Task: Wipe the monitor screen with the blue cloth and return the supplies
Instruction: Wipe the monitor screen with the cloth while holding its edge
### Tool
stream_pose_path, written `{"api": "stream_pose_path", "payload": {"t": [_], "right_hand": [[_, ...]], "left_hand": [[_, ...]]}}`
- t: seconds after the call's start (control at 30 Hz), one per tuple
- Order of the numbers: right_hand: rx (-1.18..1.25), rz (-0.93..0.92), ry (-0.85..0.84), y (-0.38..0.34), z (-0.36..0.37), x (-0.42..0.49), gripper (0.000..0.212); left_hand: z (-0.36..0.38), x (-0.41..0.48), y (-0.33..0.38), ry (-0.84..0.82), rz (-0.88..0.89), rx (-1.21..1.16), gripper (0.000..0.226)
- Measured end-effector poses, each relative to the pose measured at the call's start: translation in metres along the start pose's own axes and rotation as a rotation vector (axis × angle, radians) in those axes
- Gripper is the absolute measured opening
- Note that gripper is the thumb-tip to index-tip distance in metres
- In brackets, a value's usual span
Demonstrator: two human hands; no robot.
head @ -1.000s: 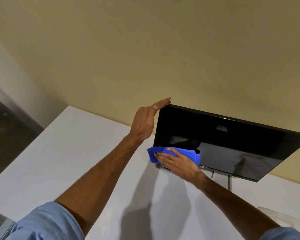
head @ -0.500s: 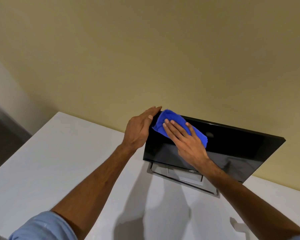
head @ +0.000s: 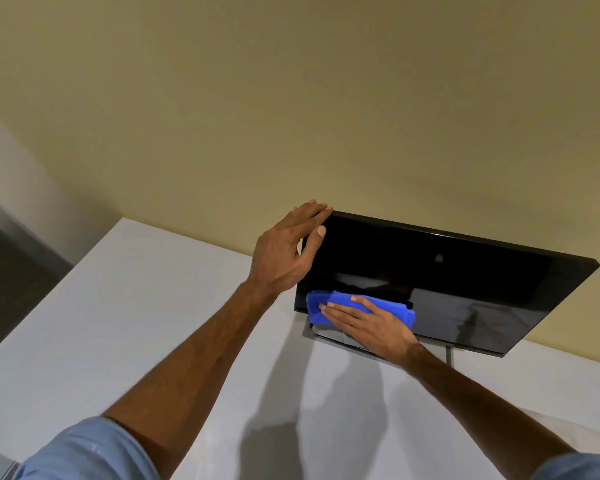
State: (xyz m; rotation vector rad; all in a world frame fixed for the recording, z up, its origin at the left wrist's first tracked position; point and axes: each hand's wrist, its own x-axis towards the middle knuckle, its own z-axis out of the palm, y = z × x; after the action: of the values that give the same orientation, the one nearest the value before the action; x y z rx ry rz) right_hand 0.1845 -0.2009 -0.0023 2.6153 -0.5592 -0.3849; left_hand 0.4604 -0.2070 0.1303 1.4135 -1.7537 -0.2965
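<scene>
A black monitor [head: 465, 282] with a dark, glossy screen stands on a white table [head: 118, 341] against a beige wall. My left hand [head: 288, 251] grips the monitor's upper left corner, fingers over the top edge and thumb on the front. My right hand [head: 368, 323] lies flat on a folded blue cloth [head: 319, 306] and presses it against the lower left part of the screen. The hand covers much of the cloth. The grey stand base [head: 329, 336] shows just below the cloth.
The beige wall [head: 291, 98] rises directly behind the monitor. A thin stand leg [head: 449, 355] shows under the screen's lower edge. A pale rounded object [head: 582, 434] sits at the right near edge. Dark floor [head: 11, 282] lies beyond the table's left side.
My right hand slid the blue cloth from the screen's upper left corner down to its lower left edge. My left hand stays on the upper left corner, thumb now on the front.
</scene>
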Motion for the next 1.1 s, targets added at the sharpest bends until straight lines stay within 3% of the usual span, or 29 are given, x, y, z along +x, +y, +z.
{"api": "stream_pose_path", "payload": {"t": [0.13,0.27,0.37,0.5,0.63,0.83,1.1], "right_hand": [[-0.099,-0.07,-0.03,-0.012,0.006,-0.006,0.115],[-0.02,-0.057,0.018,0.009,-0.009,-0.01,0.106],[0.014,0.076,0.121,0.039,-0.033,-0.012,0.104],[0.027,0.385,0.318,0.084,-0.072,-0.002,0.095],[0.065,0.563,0.4,0.091,-0.085,0.01,0.105],[0.039,0.354,0.306,0.052,-0.035,-0.009,0.107],[-0.112,-0.02,0.025,0.0,0.007,-0.042,0.104]], "left_hand": [[-0.002,-0.001,0.001,-0.022,-0.011,0.003,0.042],[-0.001,-0.003,0.002,-0.02,-0.016,0.008,0.046],[0.005,-0.005,0.006,-0.01,-0.028,-0.004,0.047],[0.008,-0.008,0.007,-0.011,-0.022,0.012,0.049],[0.009,-0.009,0.009,0.006,-0.02,0.037,0.048],[0.009,-0.007,0.005,0.013,-0.01,0.067,0.047],[0.015,-0.011,0.005,0.045,-0.002,0.032,0.047]]}}
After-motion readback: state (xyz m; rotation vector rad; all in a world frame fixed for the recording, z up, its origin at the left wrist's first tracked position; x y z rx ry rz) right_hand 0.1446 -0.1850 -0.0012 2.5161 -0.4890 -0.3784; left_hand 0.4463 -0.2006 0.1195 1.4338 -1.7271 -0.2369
